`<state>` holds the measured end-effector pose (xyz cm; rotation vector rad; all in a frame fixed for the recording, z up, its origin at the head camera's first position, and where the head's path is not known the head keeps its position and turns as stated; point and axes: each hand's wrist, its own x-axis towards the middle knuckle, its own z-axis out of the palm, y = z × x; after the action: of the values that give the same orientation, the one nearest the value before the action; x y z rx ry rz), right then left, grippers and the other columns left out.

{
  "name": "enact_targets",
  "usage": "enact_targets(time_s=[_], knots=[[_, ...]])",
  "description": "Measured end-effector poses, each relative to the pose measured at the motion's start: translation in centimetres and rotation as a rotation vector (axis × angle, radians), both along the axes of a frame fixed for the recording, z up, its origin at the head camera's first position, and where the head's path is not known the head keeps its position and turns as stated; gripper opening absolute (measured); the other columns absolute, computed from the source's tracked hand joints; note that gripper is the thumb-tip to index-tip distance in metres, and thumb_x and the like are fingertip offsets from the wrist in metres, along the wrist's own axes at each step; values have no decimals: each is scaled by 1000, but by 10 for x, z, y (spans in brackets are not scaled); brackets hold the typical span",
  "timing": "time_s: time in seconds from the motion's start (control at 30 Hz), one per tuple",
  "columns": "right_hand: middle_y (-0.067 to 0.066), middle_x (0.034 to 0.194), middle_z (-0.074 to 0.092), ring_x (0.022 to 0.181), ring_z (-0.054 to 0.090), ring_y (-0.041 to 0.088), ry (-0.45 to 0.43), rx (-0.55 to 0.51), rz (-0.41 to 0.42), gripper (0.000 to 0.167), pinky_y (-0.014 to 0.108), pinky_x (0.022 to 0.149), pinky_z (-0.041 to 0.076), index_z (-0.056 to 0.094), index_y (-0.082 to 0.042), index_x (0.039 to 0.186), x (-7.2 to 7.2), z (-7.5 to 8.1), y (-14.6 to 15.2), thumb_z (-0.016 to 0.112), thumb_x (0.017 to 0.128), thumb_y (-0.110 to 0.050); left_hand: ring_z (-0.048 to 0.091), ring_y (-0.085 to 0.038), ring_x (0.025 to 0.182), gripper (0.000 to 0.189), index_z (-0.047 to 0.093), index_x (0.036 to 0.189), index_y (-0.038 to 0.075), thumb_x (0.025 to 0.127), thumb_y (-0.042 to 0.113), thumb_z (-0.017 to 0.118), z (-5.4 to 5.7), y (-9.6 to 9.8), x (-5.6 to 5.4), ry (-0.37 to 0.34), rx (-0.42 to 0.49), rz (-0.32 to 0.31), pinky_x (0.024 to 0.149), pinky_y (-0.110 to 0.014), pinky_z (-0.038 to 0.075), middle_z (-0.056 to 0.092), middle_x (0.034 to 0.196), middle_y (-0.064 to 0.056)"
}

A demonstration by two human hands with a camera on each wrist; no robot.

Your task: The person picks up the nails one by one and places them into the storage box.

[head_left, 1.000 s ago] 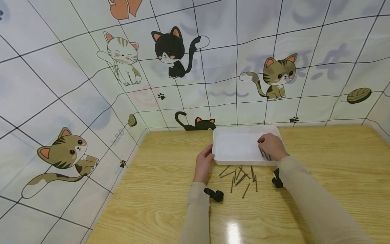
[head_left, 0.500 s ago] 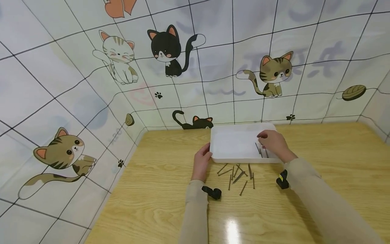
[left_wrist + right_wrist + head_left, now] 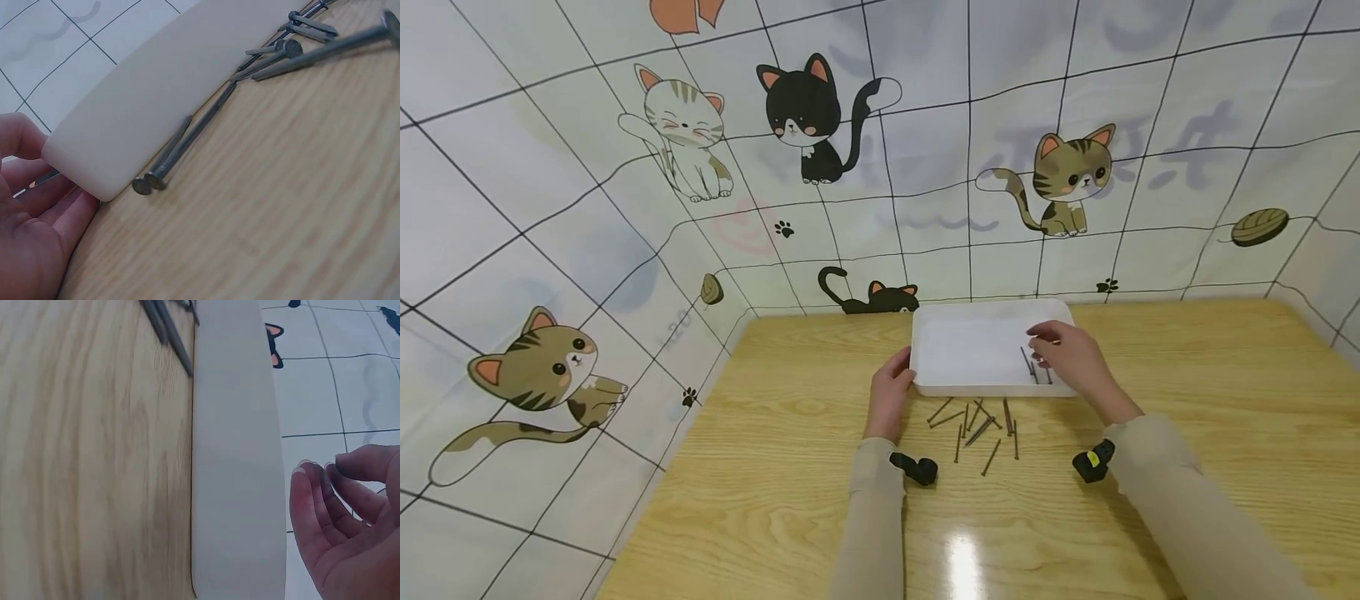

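A white shallow tray (image 3: 970, 346) lies near the wall at the table's far side. My left hand (image 3: 890, 393) holds the tray's left side, its thumb and fingers at the near corner in the left wrist view. Over the tray's right part is my right hand (image 3: 1078, 358), fingers loosely bent; the right wrist view shows nothing between the fingertips (image 3: 303, 469). Several nails (image 3: 1028, 365) rest in the tray beneath that hand, which partly hides them. More steel nails (image 3: 979, 432) lie scattered on the table before the tray, two side by side close to its front wall in the left wrist view.
The wooden table (image 3: 775, 483) meets a wall covering (image 3: 940, 167) printed with cats and grid lines, directly behind the tray. A black camera (image 3: 917, 469) sits at the left wrist and another black camera (image 3: 1093, 461) at the right.
My right hand has drawn up and back from the nails in the tray, and its fingers have loosened, so more of those nails show. The left hand stays at the tray's side.
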<state>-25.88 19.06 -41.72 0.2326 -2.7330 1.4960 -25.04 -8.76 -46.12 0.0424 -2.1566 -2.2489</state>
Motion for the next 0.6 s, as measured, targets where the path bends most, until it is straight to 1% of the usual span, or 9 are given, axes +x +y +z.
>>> enact_targets(time_s=[0.17,0.23,0.43,0.5,0.6], knots=[[18,105,56,88,59,31,6,-36,-19,37,41,71,50,51,-1,120,11,0,-6,44,93,-25,43,-19,118,44,46,130,4,86,1,46,1,1,1,4,-4,7,94,-33,37,49,128,-8],[16,103,57,85,60,29,8,-54,-41,37,43,69,50,52,-1,119,15,-1,-8,45,92,-27,44,-17,117,44,47,130,6,85,1,46,1,1,1,2,-15,13,94,-32,37,50,127,-6],[17,100,59,82,59,23,9,-176,-50,39,36,66,52,53,1,116,26,-6,-10,49,90,-29,44,-14,116,45,47,130,7,85,2,47,0,1,2,-2,-26,14,93,-31,37,50,127,-4],[18,101,58,83,59,25,7,-211,-39,39,32,67,52,53,2,116,29,-8,-11,50,91,-27,44,-15,117,45,47,130,6,85,2,47,0,1,2,1,-24,11,93,-31,37,50,127,-4],[19,103,57,85,59,26,-16,-236,-55,39,31,67,52,53,3,116,31,-11,-13,50,91,-26,43,-15,117,46,46,130,6,85,2,47,-2,0,0,1,-18,11,94,-31,37,49,128,-5]])
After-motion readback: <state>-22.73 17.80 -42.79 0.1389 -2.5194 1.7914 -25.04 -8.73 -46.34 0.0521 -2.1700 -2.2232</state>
